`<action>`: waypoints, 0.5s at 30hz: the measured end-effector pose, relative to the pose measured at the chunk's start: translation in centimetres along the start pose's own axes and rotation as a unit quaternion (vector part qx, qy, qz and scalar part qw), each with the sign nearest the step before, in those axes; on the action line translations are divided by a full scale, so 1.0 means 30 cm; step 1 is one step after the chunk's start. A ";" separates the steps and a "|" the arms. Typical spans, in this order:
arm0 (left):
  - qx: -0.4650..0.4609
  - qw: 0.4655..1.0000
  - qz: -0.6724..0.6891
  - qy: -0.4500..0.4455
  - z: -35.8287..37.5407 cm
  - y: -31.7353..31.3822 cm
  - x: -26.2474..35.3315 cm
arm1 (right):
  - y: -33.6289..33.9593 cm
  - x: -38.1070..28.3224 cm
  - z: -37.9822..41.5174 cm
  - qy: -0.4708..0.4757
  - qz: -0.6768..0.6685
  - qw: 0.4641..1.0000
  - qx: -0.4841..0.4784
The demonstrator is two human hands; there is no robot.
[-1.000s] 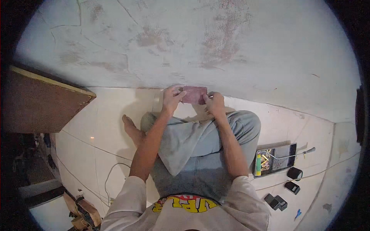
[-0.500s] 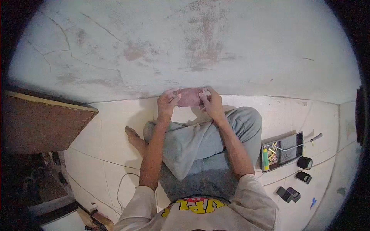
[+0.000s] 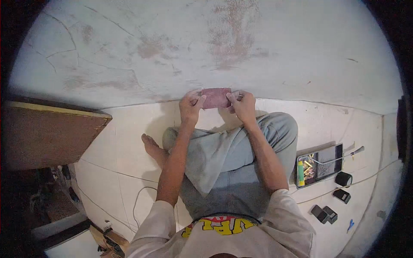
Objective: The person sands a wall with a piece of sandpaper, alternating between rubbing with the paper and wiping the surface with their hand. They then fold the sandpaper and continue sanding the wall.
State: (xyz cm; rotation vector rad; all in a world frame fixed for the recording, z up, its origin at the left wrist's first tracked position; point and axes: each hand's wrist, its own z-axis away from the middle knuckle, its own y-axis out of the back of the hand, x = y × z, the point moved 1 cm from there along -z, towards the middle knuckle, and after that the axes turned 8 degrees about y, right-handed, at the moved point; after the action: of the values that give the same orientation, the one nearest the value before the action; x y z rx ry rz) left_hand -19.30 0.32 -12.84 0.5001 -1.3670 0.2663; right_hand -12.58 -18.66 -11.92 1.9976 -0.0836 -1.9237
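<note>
A reddish-brown rectangular sheet (image 3: pixel 216 98), which looks like sandpaper, is stretched between my hands near the foot of the wall (image 3: pixel 180 47). My left hand (image 3: pixel 192 105) pinches its left edge, thumb on the near face. The right edge is gripped by my right hand (image 3: pixel 241 105), with the thumb in front and the other fingers partly hidden behind. The wall shows worn reddish patches and cracks above the sheet.
At the right on the tiled floor (image 3: pixel 129 150) lie a black tray (image 3: pixel 329 165) of small items, a metal-rod tool (image 3: pixel 358 150), black blocks (image 3: pixel 342 196) and a blue item (image 3: pixel 350 225). A brown wooden panel (image 3: pixel 51 137) stands left; a cable (image 3: pixel 135 208) curves nearby.
The sheet and both hands are slightly higher in view, and the sheet is held flatter to the camera. The floor items and wall marks have shifted a little as the view moved.
</note>
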 end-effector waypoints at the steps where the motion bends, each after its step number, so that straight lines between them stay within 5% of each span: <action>1: 0.003 1.000 0.001 -0.008 0.001 0.000 0.004 | 0.004 -0.017 0.004 -0.032 -0.021 0.999 -0.007; 8: -0.002 0.999 0.041 0.012 0.005 0.005 0.020 | 0.006 -0.039 0.001 -0.072 -0.043 0.996 -0.005; 10: -0.022 0.994 -0.007 0.108 0.018 0.011 0.054 | 0.001 -0.027 -0.003 -0.073 -0.059 0.996 -0.003; 15: -0.027 0.984 0.107 0.141 0.035 0.010 0.059 | 0.003 -0.018 0.000 -0.048 -0.060 0.997 -0.003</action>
State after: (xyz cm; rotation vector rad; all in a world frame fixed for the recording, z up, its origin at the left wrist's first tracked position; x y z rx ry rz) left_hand -20.00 -0.12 -10.94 0.2582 -1.1463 0.4573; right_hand -12.61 -18.60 -11.39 1.9457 0.0170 -2.0912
